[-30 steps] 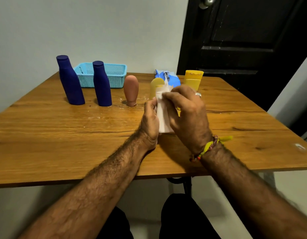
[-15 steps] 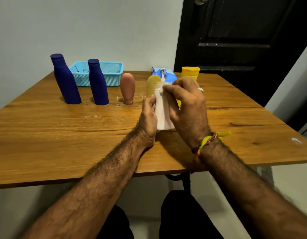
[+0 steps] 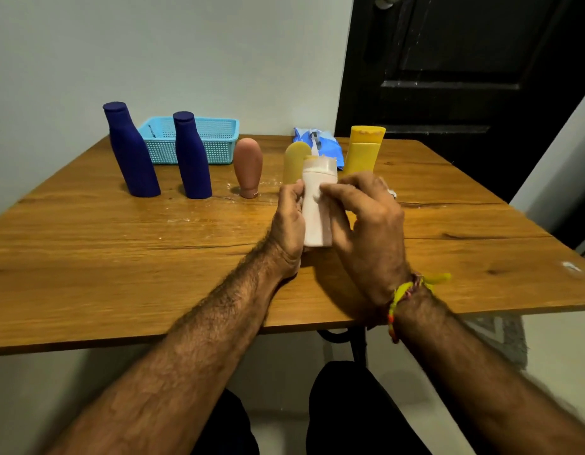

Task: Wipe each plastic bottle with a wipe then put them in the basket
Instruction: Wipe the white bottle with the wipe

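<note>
A white plastic bottle [image 3: 317, 218] stands upright on the wooden table [image 3: 87, 244], held between both hands. My left hand [image 3: 288, 224] grips its left side. My right hand [image 3: 370, 231] curls round its right side with the thumb across the neck. A scrap of white shows past the right knuckles; I cannot make out a wipe clearly. The light blue mesh basket [image 3: 219, 123] sits at the back left. In front of it stand two dark blue bottles [image 3: 130, 152] [image 3: 192, 156], then a brown tube [image 3: 247, 165], a yellow tube [image 3: 294, 162] and a yellow bottle [image 3: 363, 152].
A blue wipes pack [image 3: 330, 142] lies at the back between the yellow tube and the yellow bottle. The table meets a pale wall at the back. A black door [image 3: 465, 77] stands behind the right corner. My knees show under the near edge.
The right hand has slid down from the top of the white bottle to its side, so the cap now shows. The left hand keeps its grip.
</note>
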